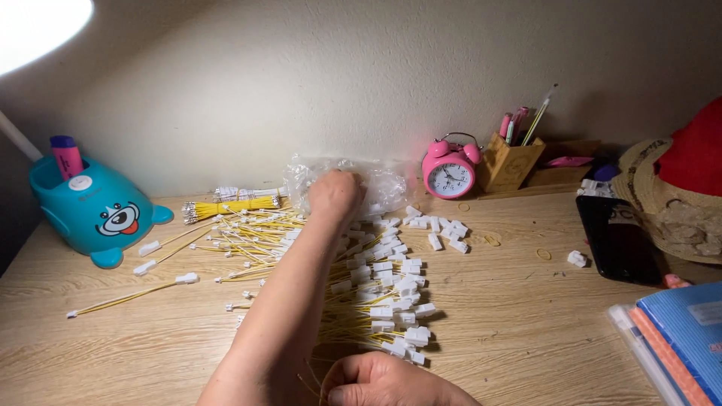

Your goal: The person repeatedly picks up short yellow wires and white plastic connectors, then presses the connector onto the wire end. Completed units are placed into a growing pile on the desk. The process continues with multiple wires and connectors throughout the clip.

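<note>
My left hand (335, 193) reaches far across the desk to a crumpled clear plastic bag (383, 184) against the wall. Its fingers are tucked into the bag and hidden, so what they hold cannot be seen. My right hand (380, 380) rests at the near edge as a closed fist, with thin yellow wires (307, 382) coming out at its left side. Between the hands lies a spread of yellow wires with white connectors (391, 308). Loose white connector housings (444, 231) sit just right of the bag. A tied bundle of yellow wires (229, 206) lies left of the bag.
A teal animal-shaped lamp base (94, 210) holding a pink marker stands at far left. A pink alarm clock (449, 171) and a wooden pen holder (511, 162) line the wall. A black phone (617, 237), a straw hat (669, 203) and notebooks (684, 331) fill the right side.
</note>
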